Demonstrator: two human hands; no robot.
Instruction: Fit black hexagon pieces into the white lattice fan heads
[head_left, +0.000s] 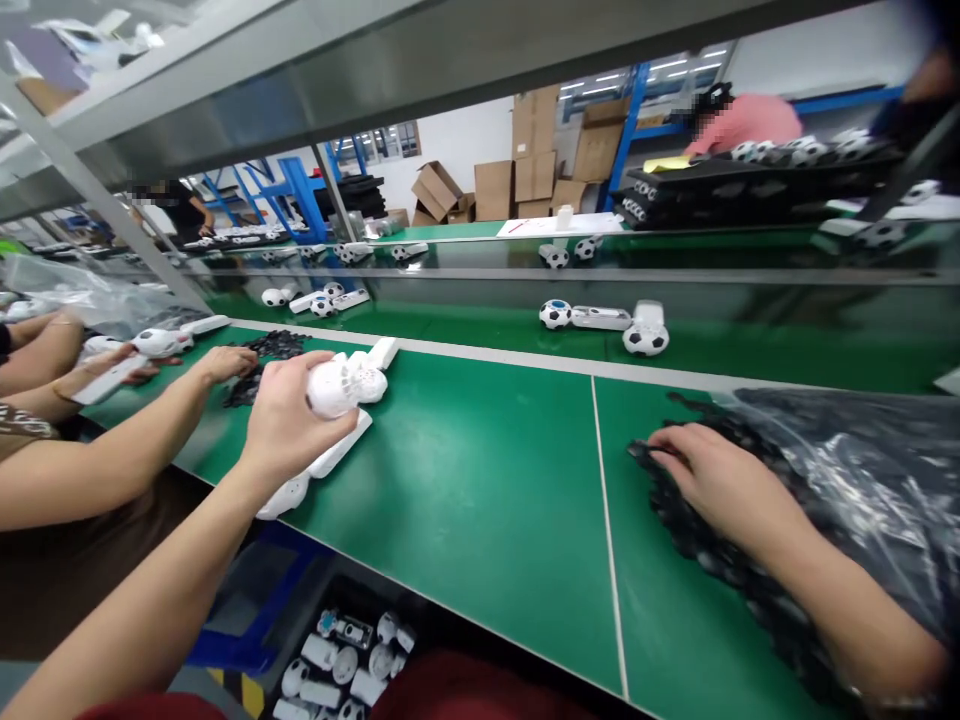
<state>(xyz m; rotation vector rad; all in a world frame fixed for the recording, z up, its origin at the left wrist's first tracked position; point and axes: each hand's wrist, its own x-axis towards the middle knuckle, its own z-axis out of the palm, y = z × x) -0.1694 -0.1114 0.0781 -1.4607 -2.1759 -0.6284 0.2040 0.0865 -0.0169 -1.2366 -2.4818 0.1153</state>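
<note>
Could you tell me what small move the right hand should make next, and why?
Probably pinch one black piece and lift it out: the right hand lies flat on the pile of small black parts, while the left hand holds the white ball shell bare of black patches.

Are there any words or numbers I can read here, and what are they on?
None can be read.
Cardboard boxes: any print is too blurred.
White toy in the left hand: no writing shows.
Bag of black parts by the right hand: no label shows.
Sheet on the far table: marks too small.
</note>
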